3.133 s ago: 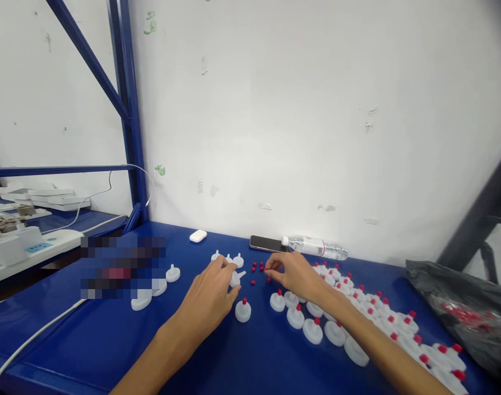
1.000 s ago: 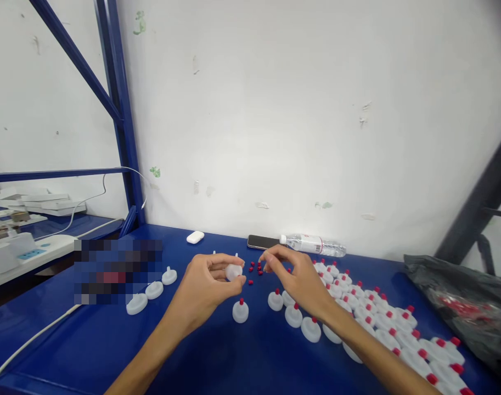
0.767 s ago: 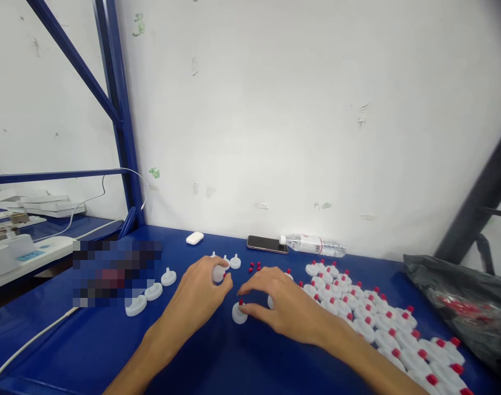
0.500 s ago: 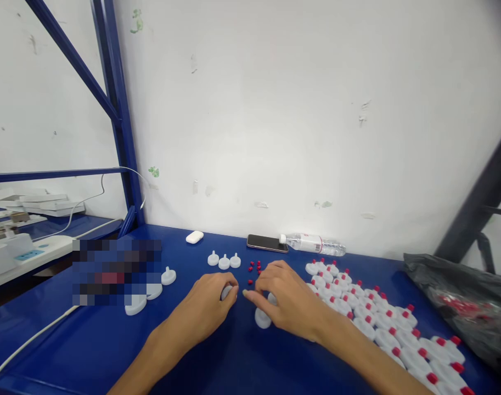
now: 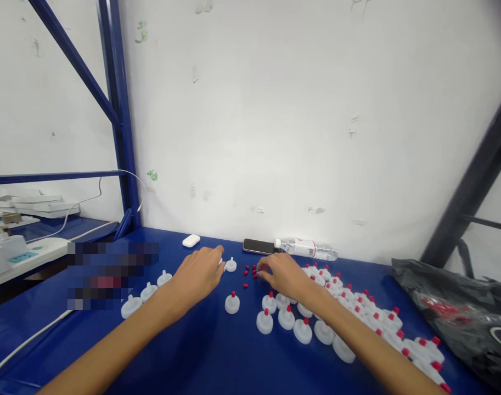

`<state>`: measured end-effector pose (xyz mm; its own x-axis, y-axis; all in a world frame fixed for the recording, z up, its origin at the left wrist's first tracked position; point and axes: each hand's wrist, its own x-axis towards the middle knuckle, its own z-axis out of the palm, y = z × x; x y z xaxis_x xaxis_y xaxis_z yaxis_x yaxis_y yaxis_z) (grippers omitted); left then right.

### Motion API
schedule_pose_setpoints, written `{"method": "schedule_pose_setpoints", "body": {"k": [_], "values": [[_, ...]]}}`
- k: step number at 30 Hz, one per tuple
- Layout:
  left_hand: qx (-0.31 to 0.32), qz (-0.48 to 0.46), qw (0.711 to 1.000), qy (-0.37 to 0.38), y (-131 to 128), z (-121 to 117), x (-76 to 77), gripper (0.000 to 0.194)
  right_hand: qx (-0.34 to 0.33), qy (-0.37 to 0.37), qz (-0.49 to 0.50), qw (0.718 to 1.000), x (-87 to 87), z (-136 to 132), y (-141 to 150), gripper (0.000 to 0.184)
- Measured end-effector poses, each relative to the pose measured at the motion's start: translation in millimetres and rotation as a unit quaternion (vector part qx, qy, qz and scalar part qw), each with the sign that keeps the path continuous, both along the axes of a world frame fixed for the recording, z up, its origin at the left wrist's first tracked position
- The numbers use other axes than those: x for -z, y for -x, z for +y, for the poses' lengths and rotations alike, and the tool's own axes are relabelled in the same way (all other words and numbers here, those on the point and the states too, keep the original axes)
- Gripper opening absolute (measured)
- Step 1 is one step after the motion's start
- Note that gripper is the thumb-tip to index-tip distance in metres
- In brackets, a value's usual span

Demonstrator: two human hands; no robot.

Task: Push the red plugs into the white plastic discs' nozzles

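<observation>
My left hand reaches to the back of the table, its fingers curled round a white spouted lid, mostly hidden by the hand. Beside it stands another white spouted lid without a red cap. My right hand is bent down at a little group of loose red caps, thumb and forefinger at one red cap. Between the hands and nearer me, a white lid with a red cap on its spout stands upright. Many red-capped lids spread below and right of my right forearm.
Three bare white lids stand at left. Along the wall lie a white case, a phone and a water bottle. A black plastic bag sits at right; a white cable crosses the left side.
Both hands have moved away from me. My left hand has let go of its lid, which now stands red-capped on the table, and is at the back lids. My right hand has moved to the loose caps.
</observation>
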<state>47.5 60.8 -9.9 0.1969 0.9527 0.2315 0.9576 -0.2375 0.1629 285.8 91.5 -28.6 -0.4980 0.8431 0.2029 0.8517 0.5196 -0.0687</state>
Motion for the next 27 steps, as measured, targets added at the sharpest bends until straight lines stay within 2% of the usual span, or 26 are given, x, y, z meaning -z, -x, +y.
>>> {"method": "schedule_pose_setpoints", "body": {"k": [3,6,9,12,14,18,22,27], "values": [[-0.008,0.039,0.999,0.009,-6.6,20.8,3.1,0.037,-0.01,0.032,-0.026,0.999,2.7,12.1,6.2,0.021],[-0.017,0.068,0.997,0.023,-12.7,31.5,15.1,0.036,-0.014,0.052,-0.033,0.998,5.8,17.3,10.3,0.023],[-0.012,0.078,0.996,0.038,-15.4,30.0,23.7,0.035,-0.018,0.058,-0.023,0.998,4.7,14.0,9.0,0.022],[-0.005,0.071,0.997,0.038,-14.7,23.7,24.2,0.035,-0.016,0.05,0.001,0.999,0.0,3.1,3.9,0.017],[-0.017,0.067,0.997,0.029,-12.4,21.4,23.1,0.037,-0.017,0.039,0.025,0.999,-3.3,-6.2,0.3,0.02],[-0.052,0.071,0.996,0.034,-5.0,25.4,25.2,0.038,-0.044,0.047,0.073,0.995,-8.8,-20.9,-4.9,0.012],[-0.044,0.068,0.995,0.055,-0.8,30.7,29.3,0.036,-0.065,0.064,0.092,0.992,-14.1,-26.1,-9.1,0.005],[-0.036,0.046,0.997,0.053,-4.0,29.4,32.7,0.036,-0.062,0.053,0.1,0.992,-15.3,-30.1,-9.8,0.016]]}}
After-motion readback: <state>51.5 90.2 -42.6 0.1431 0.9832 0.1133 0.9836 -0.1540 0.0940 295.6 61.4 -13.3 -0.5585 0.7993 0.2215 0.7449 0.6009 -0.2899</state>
